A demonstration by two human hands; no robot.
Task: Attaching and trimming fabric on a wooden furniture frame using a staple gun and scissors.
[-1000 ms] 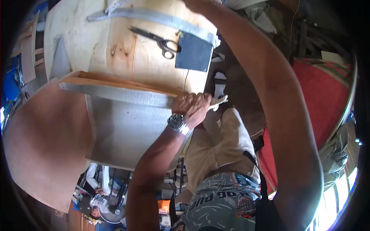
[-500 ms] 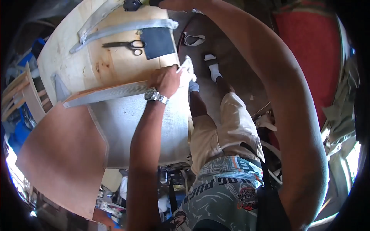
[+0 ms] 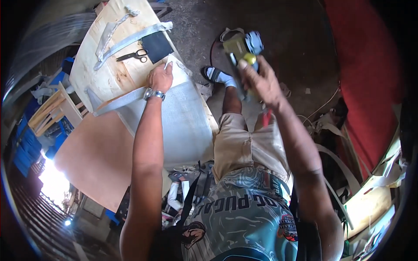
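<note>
My left hand (image 3: 160,79), with a watch on its wrist, is closed on a grey-white fabric strip (image 3: 122,101) at the edge of a wooden panel. White material shows by its fingertips. Pale fabric (image 3: 174,122) covers the panel section below that hand. My right hand (image 3: 263,82) is raised to the right of the panel, over the floor, gripping what looks like an air staple gun (image 3: 236,47). Motion blurs this tool; it has an olive body, a grey-blue cap and a yellow part. A red piece (image 3: 266,117) shows below the right hand.
Black scissors (image 3: 135,55), a dark square patch (image 3: 157,46) and a loose grey fabric strip (image 3: 130,41) lie on the bare wood (image 3: 93,65). A brown board (image 3: 96,152) extends at left. A red surface (image 3: 363,87) stands at right. Scraps and a cord (image 3: 324,104) lie on the floor.
My right hand has come down from the top edge, bringing the tool into full view. A black object has gone from the wood's far end. My left hand still grips the strip; the view has shifted.
</note>
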